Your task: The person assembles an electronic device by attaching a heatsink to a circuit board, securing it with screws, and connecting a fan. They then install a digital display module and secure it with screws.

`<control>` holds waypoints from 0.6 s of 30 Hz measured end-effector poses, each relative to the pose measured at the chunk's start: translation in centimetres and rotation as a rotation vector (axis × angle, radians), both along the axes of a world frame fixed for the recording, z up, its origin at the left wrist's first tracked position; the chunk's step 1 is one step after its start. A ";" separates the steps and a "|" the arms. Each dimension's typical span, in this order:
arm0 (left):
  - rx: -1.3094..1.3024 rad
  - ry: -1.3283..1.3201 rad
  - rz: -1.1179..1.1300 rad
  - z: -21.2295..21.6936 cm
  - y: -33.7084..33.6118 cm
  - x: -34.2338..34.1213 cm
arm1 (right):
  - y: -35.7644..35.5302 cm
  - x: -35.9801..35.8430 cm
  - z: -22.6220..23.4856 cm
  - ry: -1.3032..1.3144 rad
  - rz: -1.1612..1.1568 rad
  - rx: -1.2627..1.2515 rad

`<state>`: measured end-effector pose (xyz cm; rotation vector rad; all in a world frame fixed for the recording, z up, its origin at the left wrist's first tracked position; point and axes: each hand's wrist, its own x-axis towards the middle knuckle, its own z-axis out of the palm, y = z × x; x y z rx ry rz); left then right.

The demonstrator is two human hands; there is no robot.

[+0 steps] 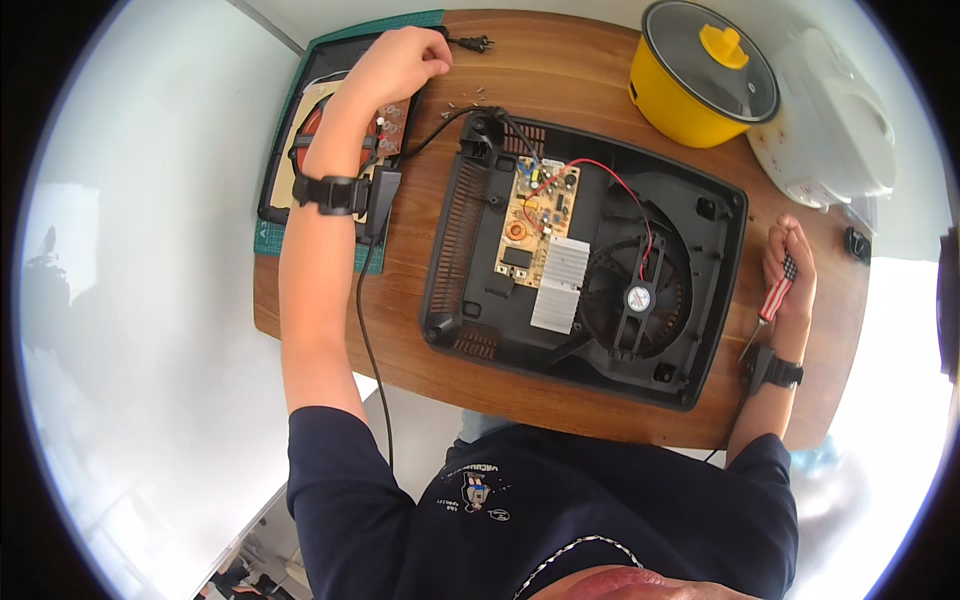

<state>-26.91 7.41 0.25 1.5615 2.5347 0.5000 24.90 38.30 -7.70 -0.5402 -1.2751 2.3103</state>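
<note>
Two bare hands are at a brown wooden desk (560, 60). At its left edge a green cutting mat (268, 238) lies under a black panel (345, 55), which carries a round reddish coil (312, 125), partly covered by the left forearm, and a small brown circuit board (393, 125). The left hand (408, 62) hangs over the panel's far right corner, fingers curled inward; whether they pinch anything cannot be told. Just beside it, near the desk's far edge, lies a black two-pin plug (475, 43). Small screws (465, 101) are scattered nearer the middle.

A black housing (620, 382) fills the desk's centre, its inside facing up. From left to right it holds a tan circuit board (525, 225), a silver finned heat sink (562, 285) and a black fan (638, 300), with a red wire (625, 185) arching over to the fan. A yellow pot (685, 115) with a glass lid stands by the far right corner, a white appliance (825, 130) next to it.

Near the right edge, the right hand (790, 262) wraps its fingers around the striped red-and-white handle of a screwdriver (775, 298), whose shaft points toward the near edge.
</note>
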 end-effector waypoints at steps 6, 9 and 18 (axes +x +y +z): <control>-0.249 0.007 -0.162 -0.2 0.7 -0.4 | 0.6 0.3 -0.3 0.045 0.038 -0.062; -0.318 -0.009 -0.141 0.0 0.5 0.0 | 0.7 0.4 -0.3 0.053 0.051 -0.081; -0.293 0.030 -0.152 -1.4 -0.1 0.4 | 1.4 0.7 -1.0 0.078 0.077 -0.056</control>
